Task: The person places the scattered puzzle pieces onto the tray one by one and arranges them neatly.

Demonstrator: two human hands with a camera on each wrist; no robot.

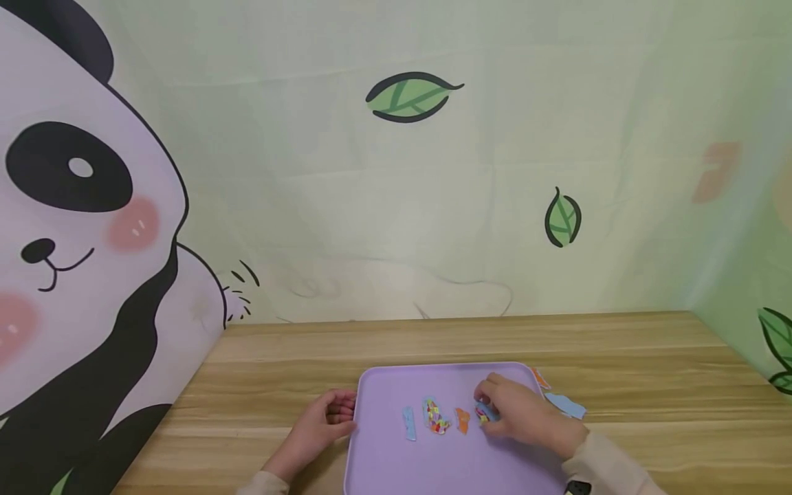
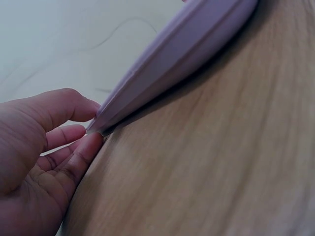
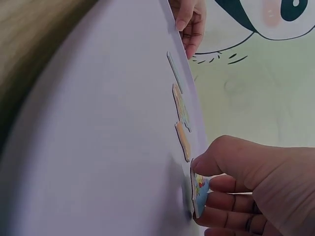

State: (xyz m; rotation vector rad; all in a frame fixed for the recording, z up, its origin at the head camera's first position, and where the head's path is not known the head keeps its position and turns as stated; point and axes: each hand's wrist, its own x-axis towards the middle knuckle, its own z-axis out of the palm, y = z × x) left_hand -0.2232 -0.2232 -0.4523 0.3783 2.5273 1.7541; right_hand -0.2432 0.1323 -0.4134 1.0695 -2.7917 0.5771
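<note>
My right hand (image 1: 522, 412) pinches a flat puzzle-like piece (image 3: 199, 191), blue with a many-coloured pattern, between thumb and fingers at the tray's right side. To its left on the purple tray (image 1: 421, 471) lie three flat pieces in a row: an orange one (image 1: 463, 420), a many-coloured one (image 1: 436, 416) and a narrow light-blue one (image 1: 409, 423). At the tray's left edge is my left hand (image 1: 322, 419). Its thumb and bent fingers hold the rim, as the left wrist view shows.
Just outside the tray's right edge, a blue piece (image 1: 566, 405) and an orange-edged piece (image 1: 540, 378) lie on the wooden table (image 1: 297, 350). A wall cloth (image 1: 297, 172) with a printed panda and leaves stands behind the table.
</note>
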